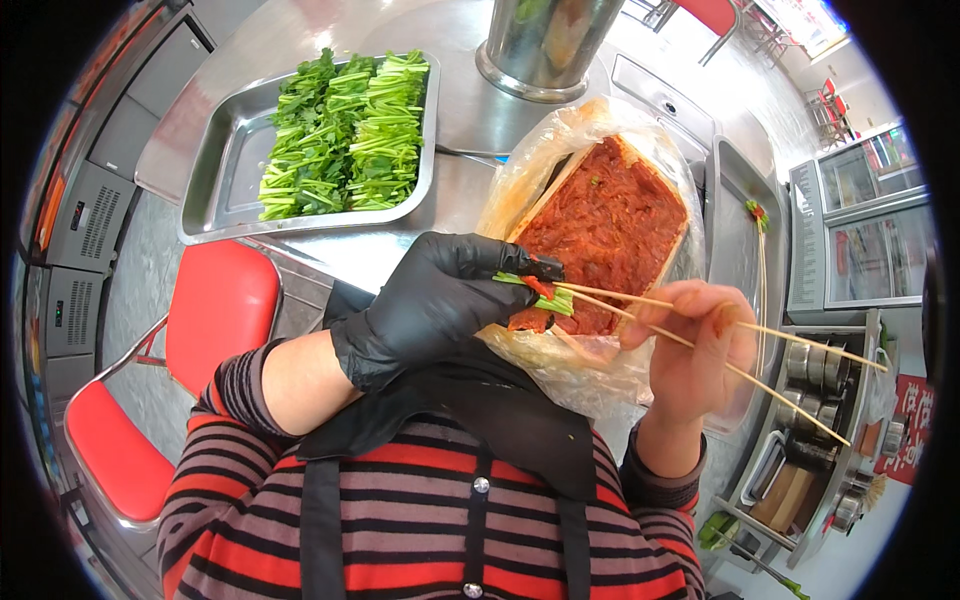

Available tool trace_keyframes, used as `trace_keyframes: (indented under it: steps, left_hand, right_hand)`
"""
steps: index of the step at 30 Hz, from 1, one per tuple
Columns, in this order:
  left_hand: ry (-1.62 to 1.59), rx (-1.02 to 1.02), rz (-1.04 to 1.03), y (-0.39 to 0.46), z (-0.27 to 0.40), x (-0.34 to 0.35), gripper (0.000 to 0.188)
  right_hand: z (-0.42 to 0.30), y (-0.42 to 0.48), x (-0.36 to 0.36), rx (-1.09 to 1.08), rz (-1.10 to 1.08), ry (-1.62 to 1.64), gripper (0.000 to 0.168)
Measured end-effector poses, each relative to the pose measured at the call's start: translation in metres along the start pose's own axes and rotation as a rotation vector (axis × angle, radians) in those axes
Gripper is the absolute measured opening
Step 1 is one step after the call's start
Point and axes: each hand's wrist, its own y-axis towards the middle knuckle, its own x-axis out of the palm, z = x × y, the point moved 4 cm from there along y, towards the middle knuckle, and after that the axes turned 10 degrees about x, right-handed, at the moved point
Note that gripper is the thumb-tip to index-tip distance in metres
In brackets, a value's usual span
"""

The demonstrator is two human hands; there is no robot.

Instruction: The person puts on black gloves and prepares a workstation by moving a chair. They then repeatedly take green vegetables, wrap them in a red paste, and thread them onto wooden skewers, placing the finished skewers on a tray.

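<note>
My left hand (442, 300), in a black disposable glove, pinches a small bundle of green stems (555, 301) with red marinated meat (536, 286) about it. Bare of any glove, my right hand (697, 337) grips two thin bamboo skewers (784, 390), whose left ends meet the bundle. How deep they go in is hidden. Just beyond my hands, a rectangular tub of red marinated meat (607, 225) sits in a clear plastic bag (517, 180). Farther left, a steel tray (240, 161) holds rows of cut leafy green stems (345, 142), which look like cilantro.
On the right, a long steel tray (731, 217) holds a finished-looking skewer (757, 214) with meat and greens at its tip. A tall steel cylinder (544, 45) stands at the back of the steel table (457, 180). Red chairs (221, 307) stand at left; a shelf with steel pots (806, 367) is at right.
</note>
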Motion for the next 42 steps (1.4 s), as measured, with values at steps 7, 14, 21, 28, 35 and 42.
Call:
trace_keyframes:
  steps: [7,14,21,28,35,42]
  left_hand:
    - [0.076,-0.039,-0.013,-0.001,0.0,0.004,0.028]
    - [0.102,0.008,-0.049,-0.003,0.002,0.004,0.031]
    - [0.076,0.033,-0.041,-0.004,0.003,0.002,0.031]
    - [0.111,0.051,-0.066,-0.005,0.003,-0.005,0.033]
    - [0.12,0.027,-0.033,-0.007,0.006,-0.002,0.033]
    - [0.151,0.062,-0.039,-0.007,0.006,-0.005,0.033]
  right_hand:
    - [0.01,0.001,0.001,0.075,-0.007,0.012,0.03]
    - [0.006,0.0,0.005,0.025,-0.04,0.032,0.03]
    - [0.011,-0.007,0.009,0.03,-0.02,-0.017,0.029]
    - [0.011,-0.009,0.012,0.007,-0.027,-0.025,0.029]
    - [0.006,-0.008,0.018,-0.038,-0.019,-0.049,0.028]
    - [0.017,-0.013,0.017,-0.046,0.044,-0.049,0.027]
